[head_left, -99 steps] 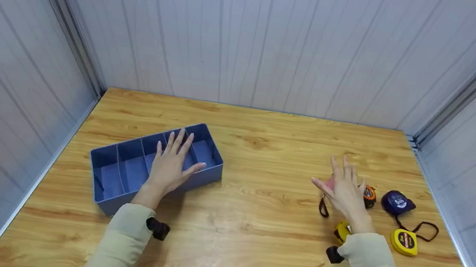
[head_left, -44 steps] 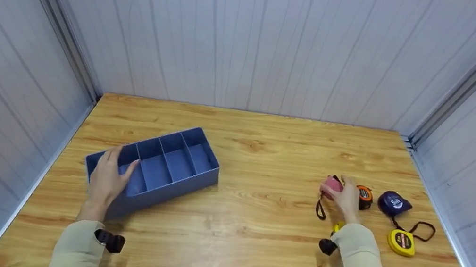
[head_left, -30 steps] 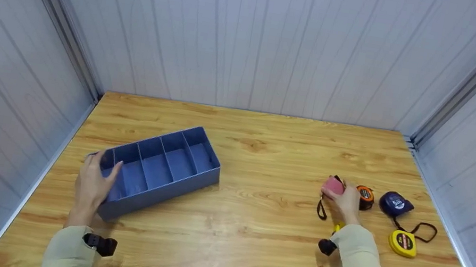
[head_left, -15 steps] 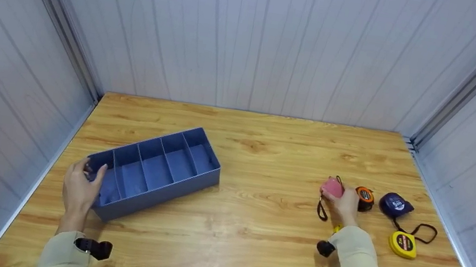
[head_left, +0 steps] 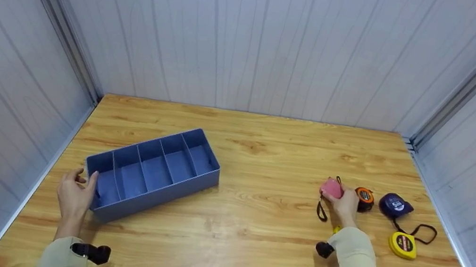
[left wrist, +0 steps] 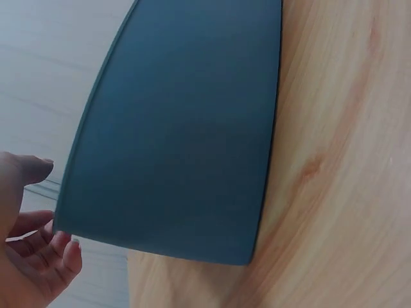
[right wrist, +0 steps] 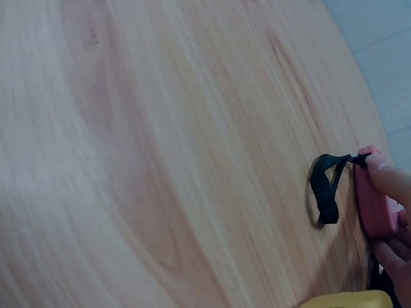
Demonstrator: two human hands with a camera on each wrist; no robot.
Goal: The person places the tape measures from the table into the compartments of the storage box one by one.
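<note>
A blue box [head_left: 151, 198] divided into compartments sits on the left of the wooden table, angled. My left hand [head_left: 75, 196] is at its left end, thumb by the rim and fingers loosely bent outside it. In the left wrist view, that hand's fingertips [left wrist: 72, 256] are right at the box's corner, with the box's long wall [left wrist: 173, 141] filling the middle. On the right, my right hand [head_left: 343, 205] pinches a pink tape measure [head_left: 332, 187] with a black wrist strap [right wrist: 324, 189]. In the right wrist view, the thumb lies on the pink case [right wrist: 374, 205].
Beside the right hand lies an orange-and-black tape measure [head_left: 364, 200]. Further right are a dark blue tape measure [head_left: 395, 205] and a yellow one [head_left: 403, 244] with a black strap. Another yellow tape measure [head_left: 336, 229] is mostly hidden under the right wrist. Pale panel walls enclose the table.
My left hand has moved from above the box leftward and down to its left end. My right hand has come down from hovering and taken hold of the pink tape measure.
</note>
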